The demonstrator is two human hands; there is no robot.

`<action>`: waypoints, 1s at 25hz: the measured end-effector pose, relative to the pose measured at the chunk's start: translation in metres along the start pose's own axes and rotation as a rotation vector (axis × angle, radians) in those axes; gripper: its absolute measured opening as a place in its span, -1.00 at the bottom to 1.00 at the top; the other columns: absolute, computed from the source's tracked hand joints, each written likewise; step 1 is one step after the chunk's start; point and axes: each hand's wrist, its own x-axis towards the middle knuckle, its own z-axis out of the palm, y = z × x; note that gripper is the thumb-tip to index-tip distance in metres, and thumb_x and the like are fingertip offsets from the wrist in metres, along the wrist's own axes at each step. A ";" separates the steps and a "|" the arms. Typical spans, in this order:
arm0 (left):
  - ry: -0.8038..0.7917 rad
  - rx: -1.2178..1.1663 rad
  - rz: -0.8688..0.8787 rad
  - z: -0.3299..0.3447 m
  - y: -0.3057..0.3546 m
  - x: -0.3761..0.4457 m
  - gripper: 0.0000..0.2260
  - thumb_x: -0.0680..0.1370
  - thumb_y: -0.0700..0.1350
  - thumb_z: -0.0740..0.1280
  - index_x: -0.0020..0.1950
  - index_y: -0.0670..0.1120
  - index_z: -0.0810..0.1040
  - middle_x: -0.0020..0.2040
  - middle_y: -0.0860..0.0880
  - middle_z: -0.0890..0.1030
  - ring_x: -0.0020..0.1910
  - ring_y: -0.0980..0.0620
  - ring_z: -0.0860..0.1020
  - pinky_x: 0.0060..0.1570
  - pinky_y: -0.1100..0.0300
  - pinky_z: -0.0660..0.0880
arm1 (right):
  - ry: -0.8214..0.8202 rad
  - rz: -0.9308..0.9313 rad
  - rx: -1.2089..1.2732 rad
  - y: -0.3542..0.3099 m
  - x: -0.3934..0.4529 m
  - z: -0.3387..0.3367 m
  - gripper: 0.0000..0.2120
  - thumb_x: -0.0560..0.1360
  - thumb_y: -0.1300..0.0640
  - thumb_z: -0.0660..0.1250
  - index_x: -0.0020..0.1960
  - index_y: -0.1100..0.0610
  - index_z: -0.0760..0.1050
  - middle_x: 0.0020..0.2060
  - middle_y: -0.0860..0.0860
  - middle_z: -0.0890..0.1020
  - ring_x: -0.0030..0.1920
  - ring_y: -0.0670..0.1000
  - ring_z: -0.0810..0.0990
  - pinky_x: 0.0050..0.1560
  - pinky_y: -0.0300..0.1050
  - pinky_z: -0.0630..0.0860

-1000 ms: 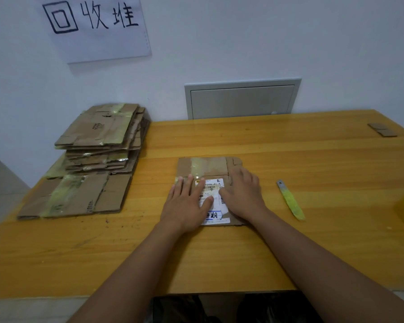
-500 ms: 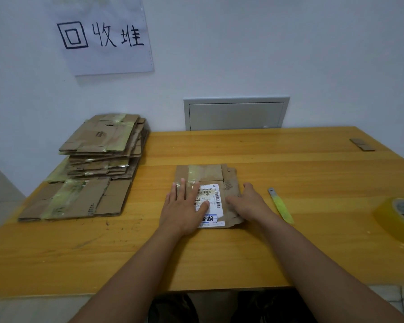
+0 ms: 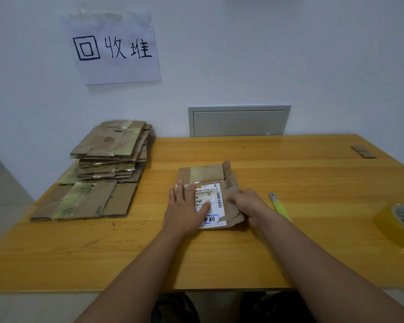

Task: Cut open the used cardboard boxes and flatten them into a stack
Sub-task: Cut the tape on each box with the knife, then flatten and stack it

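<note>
Now left hand (image 3: 187, 209) presses flat, right fingers (image 3: 237, 201) pinch creased cardboard box (image 3: 205, 174).

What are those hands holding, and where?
The flattened box: left hand presses flat on its label, right hand grips its torn right edge.

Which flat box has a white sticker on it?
The small flattened box under the left hand, mid-table. It carries a white shipping label; the stack of flattened boxes shows only tape.

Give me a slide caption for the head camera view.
Left hand presses a flattened box on the table; right hand grips its edge, cardboard stack nearby.
</note>
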 end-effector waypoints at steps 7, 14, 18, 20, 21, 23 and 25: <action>0.203 -0.496 -0.160 -0.023 0.007 -0.009 -0.26 0.54 0.19 0.29 0.57 0.16 -0.10 0.59 0.00 0.03 0.49 -0.09 0.22 0.26 -0.06 0.36 | -0.025 -0.303 0.127 0.007 -0.013 0.002 -0.83 0.62 0.16 0.24 0.11 -0.09 0.52 -0.07 -0.04 0.72 -0.09 0.00 0.71 -0.12 -0.01 0.65; 0.073 -0.966 -0.151 -0.048 -0.002 -0.026 -0.23 0.55 -0.13 0.38 0.37 0.55 -0.01 0.17 0.06 0.46 -0.10 -0.01 0.65 -0.40 0.26 0.56 | -0.054 -0.429 0.232 0.004 -0.015 -0.008 -0.84 0.61 0.16 0.28 0.14 -0.04 0.52 -0.05 -0.06 0.72 -0.08 0.02 0.72 -0.21 -0.07 0.66; 0.212 -0.753 -0.072 -0.061 -0.011 -0.027 -0.46 0.57 -0.19 0.31 0.21 0.48 0.30 0.27 0.05 0.41 0.15 -0.07 0.56 -0.13 0.01 0.64 | -0.033 -0.477 0.226 -0.012 -0.011 0.014 -0.86 0.60 0.16 0.31 0.13 -0.01 0.50 -0.03 0.00 0.71 -0.10 -0.01 0.72 -0.24 -0.13 0.64; 0.320 -0.647 -0.072 -0.070 -0.024 -0.024 -0.56 0.57 -0.24 0.28 0.18 0.33 0.40 0.29 0.03 0.37 0.17 0.04 0.48 -0.16 0.25 0.58 | -0.051 -0.512 0.197 -0.023 -0.008 0.033 -0.85 0.61 0.15 0.30 0.16 -0.01 0.48 0.01 -0.01 0.69 -0.09 -0.03 0.71 -0.22 -0.14 0.64; 0.364 -0.621 -0.077 -0.076 -0.033 -0.022 -0.59 0.57 -0.25 0.27 0.13 0.31 0.42 0.28 0.02 0.36 0.12 0.10 0.47 -0.22 0.35 0.53 | -0.074 -0.518 0.184 -0.029 -0.006 0.044 -0.82 0.61 0.17 0.29 0.18 -0.02 0.47 0.01 -0.02 0.69 -0.10 -0.05 0.71 -0.25 -0.16 0.63; 0.439 -0.576 -0.091 -0.088 -0.052 -0.016 -0.60 0.58 -0.27 0.26 0.06 0.30 0.42 0.24 0.02 0.35 0.04 0.17 0.47 -0.29 0.39 0.49 | -0.136 -0.518 0.136 -0.040 -0.001 0.068 -0.71 0.57 0.23 0.26 0.24 -0.04 0.43 -0.03 -0.07 0.68 -0.18 -0.12 0.70 -0.34 -0.25 0.57; 0.511 -0.509 -0.101 -0.102 -0.070 -0.009 -0.64 0.57 -0.28 0.25 0.10 0.22 0.45 0.20 0.04 0.34 0.00 0.27 0.45 -0.28 0.44 0.45 | -0.190 -0.541 0.090 -0.051 0.004 0.088 -0.62 0.55 0.28 0.24 0.28 -0.07 0.36 -0.07 -0.09 0.68 -0.24 -0.18 0.68 -0.38 -0.32 0.53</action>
